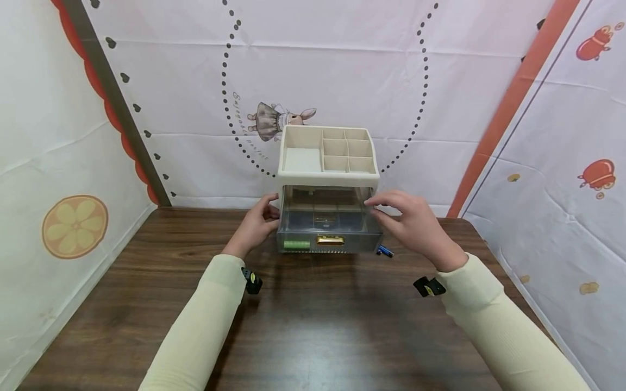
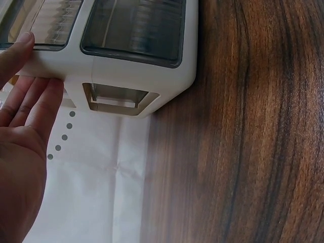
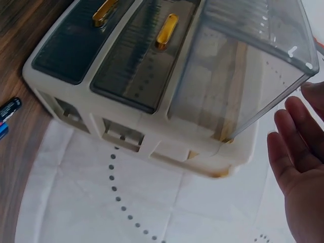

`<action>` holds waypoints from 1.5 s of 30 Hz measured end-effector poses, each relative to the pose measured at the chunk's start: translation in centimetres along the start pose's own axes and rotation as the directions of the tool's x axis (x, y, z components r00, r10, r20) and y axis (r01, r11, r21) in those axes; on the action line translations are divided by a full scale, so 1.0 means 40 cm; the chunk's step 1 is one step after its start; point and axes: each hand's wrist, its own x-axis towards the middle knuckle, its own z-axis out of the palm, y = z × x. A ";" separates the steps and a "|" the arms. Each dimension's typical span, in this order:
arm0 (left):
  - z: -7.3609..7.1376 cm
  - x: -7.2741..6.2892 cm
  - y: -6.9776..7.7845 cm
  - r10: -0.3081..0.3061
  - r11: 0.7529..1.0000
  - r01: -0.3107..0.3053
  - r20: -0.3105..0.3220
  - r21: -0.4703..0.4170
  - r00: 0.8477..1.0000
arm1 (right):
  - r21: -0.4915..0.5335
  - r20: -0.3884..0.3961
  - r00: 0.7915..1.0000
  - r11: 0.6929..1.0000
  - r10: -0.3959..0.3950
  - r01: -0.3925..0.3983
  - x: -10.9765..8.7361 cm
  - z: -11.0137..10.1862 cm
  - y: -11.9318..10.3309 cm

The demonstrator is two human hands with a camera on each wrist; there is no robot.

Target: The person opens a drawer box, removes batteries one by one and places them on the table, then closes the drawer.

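A cream drawer organizer (image 1: 329, 179) stands against the wall side of the table. Its clear top drawer (image 3: 228, 66) is pulled out, with a gold handle (image 1: 330, 240) on the front. Low at the left, a green cylindrical thing (image 1: 296, 245) shows through the clear plastic; which drawer holds it I cannot tell. My left hand (image 1: 256, 224) holds the organizer's left front edge, thumb at the front and fingers along the side. Beside the pulled-out drawer's right corner is my right hand (image 1: 411, 222), fingers loosely bent, with nothing visible in its grasp.
Small blue and black cylinders (image 1: 385, 251) lie on the brown wooden table (image 1: 313, 326), right of the organizer. Divided compartments (image 1: 347, 149) form the organizer's top. A printed white cloth (image 1: 323, 70) hangs behind and at both sides.
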 end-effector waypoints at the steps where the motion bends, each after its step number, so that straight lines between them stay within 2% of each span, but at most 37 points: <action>1: 0.000 0.000 0.000 0.000 1.000 0.000 -0.002 0.000 1.000 | 0.007 0.005 1.000 1.000 -0.007 0.007 0.004 0.000 -0.003; 16: -0.003 -0.002 0.002 0.016 1.000 -0.015 -0.013 0.014 1.000 | 0.076 0.091 0.986 0.988 -0.139 0.133 0.069 0.019 -0.073; 26: -0.002 -0.004 0.003 0.001 0.999 -0.001 -0.015 0.035 1.000 | 0.104 0.143 0.972 0.980 -0.186 0.172 0.105 0.041 -0.106; 31: 0.000 -0.002 0.002 0.006 0.999 -0.005 -0.012 0.043 1.000 | 0.110 0.182 0.966 0.980 -0.181 0.163 0.118 0.051 -0.117; 37: 0.003 -0.001 0.004 -0.017 0.998 0.018 -0.014 0.061 1.000 | 0.119 0.228 0.959 0.983 -0.167 0.143 0.139 0.067 -0.123; 41: 0.004 -0.003 0.005 -0.022 0.997 0.024 -0.021 0.069 1.000 | 0.133 0.274 0.948 0.983 -0.162 0.129 0.154 0.077 -0.129; 45: 0.003 -0.003 0.003 -0.019 0.998 0.021 -0.024 0.067 1.000 | 0.127 0.336 0.934 0.988 -0.123 0.085 0.166 0.086 -0.134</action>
